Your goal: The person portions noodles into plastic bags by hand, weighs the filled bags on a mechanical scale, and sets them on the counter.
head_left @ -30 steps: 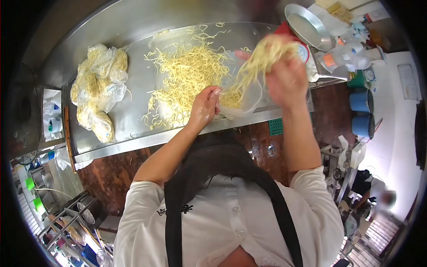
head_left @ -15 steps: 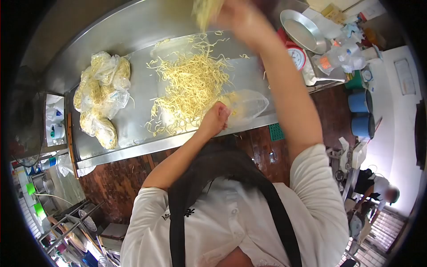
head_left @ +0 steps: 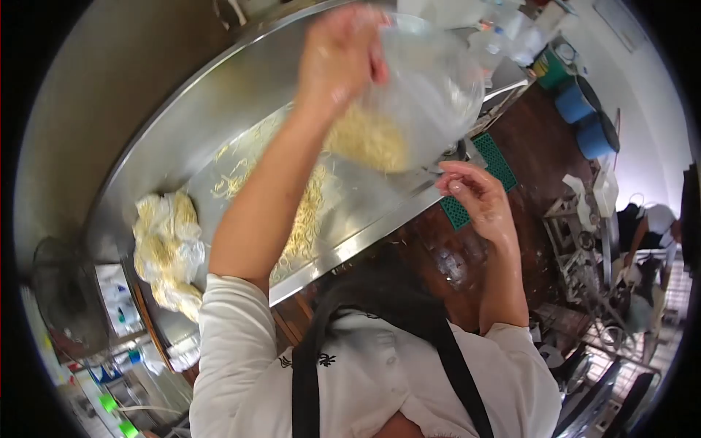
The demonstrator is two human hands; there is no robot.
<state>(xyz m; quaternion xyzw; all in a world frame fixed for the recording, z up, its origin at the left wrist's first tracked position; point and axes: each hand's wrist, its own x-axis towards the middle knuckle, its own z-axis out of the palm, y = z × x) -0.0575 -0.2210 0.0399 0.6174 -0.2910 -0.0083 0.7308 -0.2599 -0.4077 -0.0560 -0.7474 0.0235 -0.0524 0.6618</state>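
Observation:
My left hand (head_left: 339, 62), raised over the steel table (head_left: 380, 223), is closed on the top of a clear plastic bag (head_left: 438, 80). Yellow noodles (head_left: 369, 139) sit in the bottom of this bag, which hangs tilted and blurred by motion. Near the table's front edge is my right hand (head_left: 478, 201), apart from the bag, its fingers loosely curved and holding nothing. Below my left forearm lies a pile of loose noodles (head_left: 310, 212), partly hidden by the arm.
Several filled noodle bags (head_left: 166, 244) lie at the table's left end. A green mat (head_left: 495, 162) and blue buckets (head_left: 577, 102) are on the right. Another person (head_left: 657, 226) is at the far right. The raised bag covers the table's back right part.
My left hand has lifted the bag from the table edge, now with noodles inside. My right hand, earlier raised with noodles, has come down empty. The view has turned.

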